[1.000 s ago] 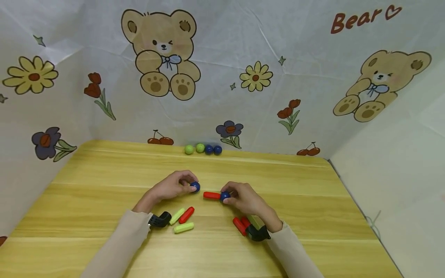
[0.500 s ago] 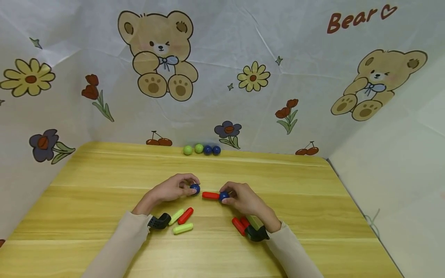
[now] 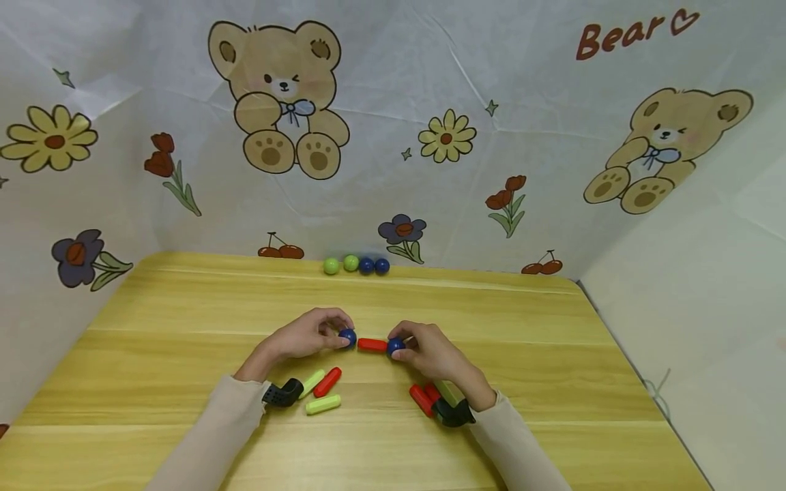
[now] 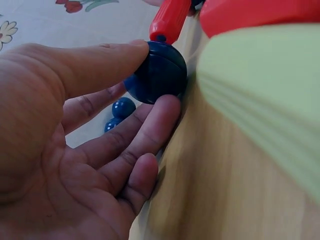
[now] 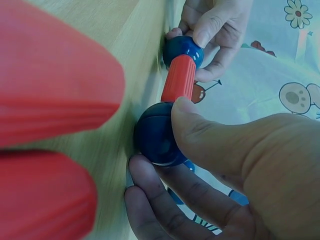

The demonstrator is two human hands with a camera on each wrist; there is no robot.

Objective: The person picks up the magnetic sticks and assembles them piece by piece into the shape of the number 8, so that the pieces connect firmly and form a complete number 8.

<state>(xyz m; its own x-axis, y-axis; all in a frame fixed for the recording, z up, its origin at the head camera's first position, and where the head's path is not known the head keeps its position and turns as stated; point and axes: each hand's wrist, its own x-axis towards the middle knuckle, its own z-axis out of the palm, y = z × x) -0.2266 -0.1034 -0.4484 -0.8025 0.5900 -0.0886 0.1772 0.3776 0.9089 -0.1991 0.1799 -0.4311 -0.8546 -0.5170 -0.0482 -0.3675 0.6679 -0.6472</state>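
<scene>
My left hand (image 3: 312, 333) pinches a blue ball (image 3: 348, 338) between thumb and fingers. A short red rod (image 3: 372, 345) lies between this ball and a second blue ball (image 3: 396, 348), which my right hand (image 3: 430, 351) pinches. In the right wrist view the rod's near end (image 5: 173, 94) meets the right ball (image 5: 155, 131). Seen from the left wrist, the rod's dark tip (image 4: 161, 38) is at the left ball (image 4: 159, 75); whether it is joined cannot be told. The left fingertips (image 4: 167, 106) sit under the ball, close to the wooden table.
Two green balls (image 3: 331, 266) and two blue balls (image 3: 366, 266) stand at the table's back edge. Nearer the left wrist lie green rods (image 3: 323, 404) and a red rod (image 3: 328, 382). Red rods (image 3: 421, 400) and a green rod (image 3: 451, 392) lie by the right wrist.
My left hand has moved its blue ball slightly right and closer to me, up to the red rod's free end, narrowing the gap. The right hand keeps its hold, nearly still.
</scene>
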